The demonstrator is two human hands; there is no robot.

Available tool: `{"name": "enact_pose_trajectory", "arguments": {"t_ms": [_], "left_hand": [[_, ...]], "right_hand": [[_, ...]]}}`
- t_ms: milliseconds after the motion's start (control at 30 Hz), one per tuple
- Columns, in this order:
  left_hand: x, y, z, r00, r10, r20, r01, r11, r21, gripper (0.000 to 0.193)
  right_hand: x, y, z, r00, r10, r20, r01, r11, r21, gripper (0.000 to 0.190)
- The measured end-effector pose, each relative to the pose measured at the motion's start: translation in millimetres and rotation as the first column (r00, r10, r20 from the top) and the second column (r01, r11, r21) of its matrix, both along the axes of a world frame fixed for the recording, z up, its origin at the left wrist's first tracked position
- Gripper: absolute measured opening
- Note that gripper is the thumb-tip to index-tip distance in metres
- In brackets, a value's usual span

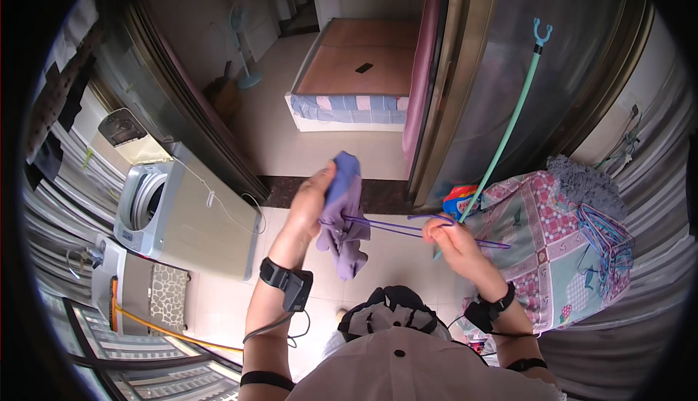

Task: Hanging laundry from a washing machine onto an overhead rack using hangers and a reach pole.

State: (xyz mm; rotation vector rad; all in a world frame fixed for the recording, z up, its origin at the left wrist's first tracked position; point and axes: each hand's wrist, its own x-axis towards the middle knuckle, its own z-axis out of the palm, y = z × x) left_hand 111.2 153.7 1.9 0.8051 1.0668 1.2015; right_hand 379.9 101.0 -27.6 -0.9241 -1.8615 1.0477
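Note:
A purple garment with a bluer upper part point(344, 210) hangs in front of me, its upper edge gripped by my left hand point(312, 199). Purple clothes hangers, or one hanger with several wires point(387, 224), run sideways from the cloth to my right hand point(448, 237), whose fingers are closed around them near the hook. How much of the hanger lies inside the garment is hidden by the fabric. Both wrists bear black straps with devices and cables.
An open top-loading washing machine point(202, 210) stands left. At right are a patterned cloth cover point(540, 270), a heap of hangers point(605, 243), a grey fluffy item point(589, 183) and a green forked pole point(504, 139). A bed point(354, 68) lies beyond the doorway.

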Motion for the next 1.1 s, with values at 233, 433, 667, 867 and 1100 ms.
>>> {"name": "enact_pose_trajectory", "arguments": {"t_ms": [233, 433, 667, 867, 1100], "left_hand": [[28, -33, 11, 0.955, -0.253, 0.157, 0.262, 0.964, -0.037, 0.030], [-1, -46, 69, 0.065, 0.839, -0.540, 0.533, 0.428, 0.730, 0.019], [-30, -52, 67, 0.224, 0.577, -0.785, 0.572, 0.575, 0.586, 0.022], [-46, -60, 96, 0.234, 0.674, -0.701, 0.407, 0.587, 0.700, 0.015], [-48, -68, 100, 0.304, 0.700, -0.646, 0.324, 0.561, 0.761, 0.017]], "right_hand": [[-68, 22, -60, 0.799, 0.103, -0.593, -0.182, 0.980, -0.075, 0.017], [-63, 31, -23, 0.651, 0.165, -0.741, -0.201, 0.979, 0.042, 0.016], [-64, 34, 56, 0.919, 0.088, -0.385, -0.019, 0.984, 0.180, 0.014], [-47, 5, 35, 0.964, -0.036, -0.262, 0.216, 0.676, 0.704, 0.015], [-93, 30, -69, 0.867, -0.390, 0.311, 0.355, 0.920, 0.163, 0.033]]}}
